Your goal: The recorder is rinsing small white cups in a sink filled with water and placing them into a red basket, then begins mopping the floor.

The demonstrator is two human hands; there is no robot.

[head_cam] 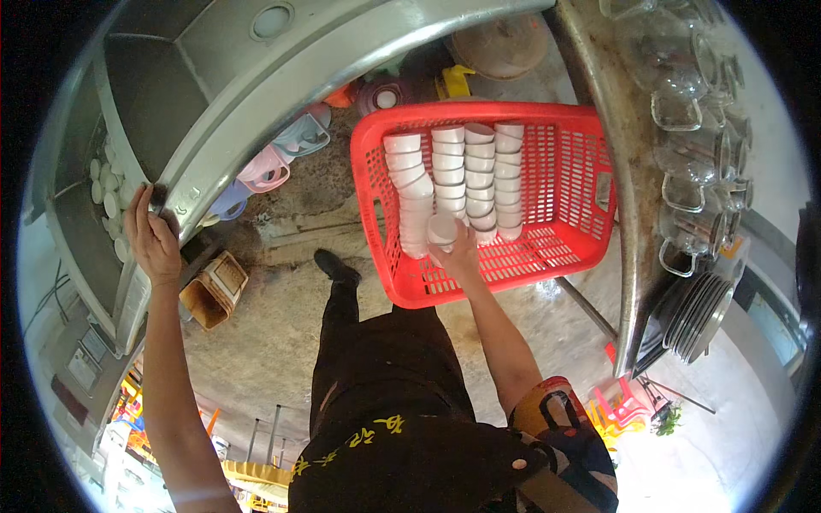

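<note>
My right hand (457,253) is closed around a white cup (442,229) inside a red plastic basket (410,295). Beside it, white cups (448,160) lie nested in several rows along the basket's left and middle part. My left hand (154,240) rests on the metal rim of a stainless steel sink (144,96), its fingertips at the edge; nothing shows in it. Close to those fingers, several small white cups (110,192) lie in a sink basin.
Glass mugs (680,186) and a stack of plates (699,317) stand on a metal shelf (609,160) at the right. Plastic jugs (263,168) and a dirty square bin (215,290) are low by the sink. A round lid-like thing (500,45) lies beyond the basket.
</note>
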